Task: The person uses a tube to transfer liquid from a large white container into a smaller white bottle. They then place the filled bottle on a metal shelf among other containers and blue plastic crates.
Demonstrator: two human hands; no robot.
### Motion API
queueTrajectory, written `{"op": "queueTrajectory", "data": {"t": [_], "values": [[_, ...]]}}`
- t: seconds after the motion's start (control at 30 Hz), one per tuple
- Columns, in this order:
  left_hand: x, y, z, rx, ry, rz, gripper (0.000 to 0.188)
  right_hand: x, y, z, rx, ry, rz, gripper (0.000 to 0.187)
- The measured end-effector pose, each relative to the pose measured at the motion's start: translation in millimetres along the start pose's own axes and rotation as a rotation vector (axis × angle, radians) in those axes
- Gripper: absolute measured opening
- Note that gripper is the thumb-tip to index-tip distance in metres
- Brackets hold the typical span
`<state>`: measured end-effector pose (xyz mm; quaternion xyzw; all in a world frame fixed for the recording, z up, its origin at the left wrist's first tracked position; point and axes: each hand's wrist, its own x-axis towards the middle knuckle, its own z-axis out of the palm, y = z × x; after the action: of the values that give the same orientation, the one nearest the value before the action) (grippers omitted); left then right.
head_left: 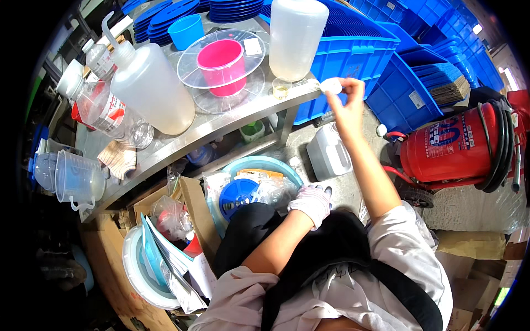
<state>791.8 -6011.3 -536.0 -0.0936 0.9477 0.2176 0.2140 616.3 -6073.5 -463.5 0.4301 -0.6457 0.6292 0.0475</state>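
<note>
My bare right hand (349, 107) is raised beside the table's right corner. Its thumb and fingers pinch a small round whitish piece (331, 85), perhaps a lid. Just left of it, a small clear cup (281, 88) with a little yellowish liquid stands at the table edge. Behind the cup rises a large frosted plastic bottle (298, 41). My left hand (313, 205), in a white glove with grey fingertips, lies over my knee. Its fingers seem loosely stretched and partly hidden, with nothing visible in them.
The metal table (182, 144) carries a pink cup (221, 60) on a clear reel, a frosted wash bottle (149, 88), a clear bottle (113, 113) and a measuring jug (80, 176). Blue crates (353, 66) stand behind; a red wheeled extinguisher (447, 140), white jerrycan (329, 151) and basin (265, 161) sit lower.
</note>
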Motion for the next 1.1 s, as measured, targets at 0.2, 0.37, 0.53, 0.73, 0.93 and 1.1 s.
{"op": "queueTrajectory", "data": {"t": [0.2, 0.37, 0.53, 0.73, 0.93, 1.1], "values": [[3.0, 2.0, 1.4, 0.052, -0.079, -0.028, 0.059, -12.3, 0.2, 47.1, -0.368, 0.202, -0.174, 0.045], [-2.5, 0.3, -3.3, 0.003, -0.076, -0.042, 0.052, -29.2, 24.6, 3.3, -0.328, 0.227, -0.185, 0.046], [-4.8, 3.0, -4.3, -0.005, -0.012, -0.020, 0.052, -104.3, 89.7, -102.0, -0.610, 0.043, 0.285, 0.051], [3.8, 4.5, -0.6, 0.002, -0.033, -0.004, 0.053, -165.4, 123.9, -103.4, -0.523, -0.119, 0.465, 0.049], [-5.1, -9.6, 8.2, -0.043, -0.032, -0.074, 0.045, -151.9, 126.8, -104.2, -0.254, -0.055, 0.430, 0.046], [-3.7, -25.7, 15.1, -0.089, 0.004, -0.064, 0.050, -120.5, 71.6, -130.9, -0.226, -0.143, 0.368, 0.045]]}}
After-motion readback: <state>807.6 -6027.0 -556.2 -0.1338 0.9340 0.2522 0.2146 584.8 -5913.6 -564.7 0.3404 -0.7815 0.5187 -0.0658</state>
